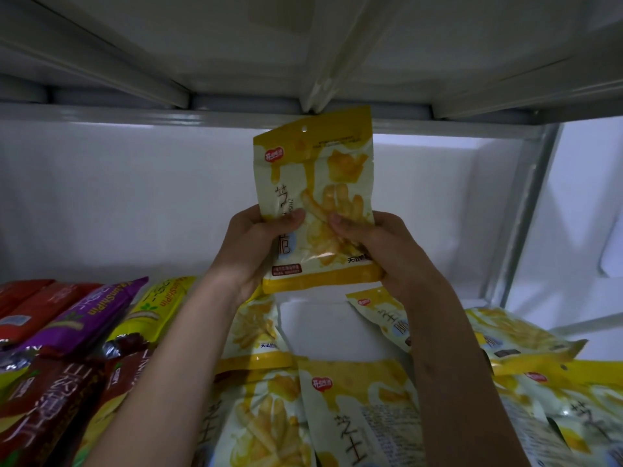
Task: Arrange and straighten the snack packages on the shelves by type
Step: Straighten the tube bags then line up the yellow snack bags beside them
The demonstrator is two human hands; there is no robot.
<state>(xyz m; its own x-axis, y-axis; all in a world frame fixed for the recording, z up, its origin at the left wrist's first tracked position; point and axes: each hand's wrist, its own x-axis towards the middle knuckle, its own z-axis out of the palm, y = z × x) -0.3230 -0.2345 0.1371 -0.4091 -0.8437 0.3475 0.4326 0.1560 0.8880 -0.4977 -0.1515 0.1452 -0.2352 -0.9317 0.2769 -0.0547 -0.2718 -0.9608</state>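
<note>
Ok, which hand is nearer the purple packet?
Left. The left hand grips the held yellow bag's near side, toward the purple packet; the right hand grips its far side.

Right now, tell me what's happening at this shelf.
A person holds one yellow snack bag upright in both hands, left hand and right hand gripping its lower half. More of the same yellow bags lie loosely on the shelf below; red, purple and yellow-green packs lie in a row at the left.

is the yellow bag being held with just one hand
No, both the left hand and the right hand grip the upright yellow bag by its lower half.
</note>
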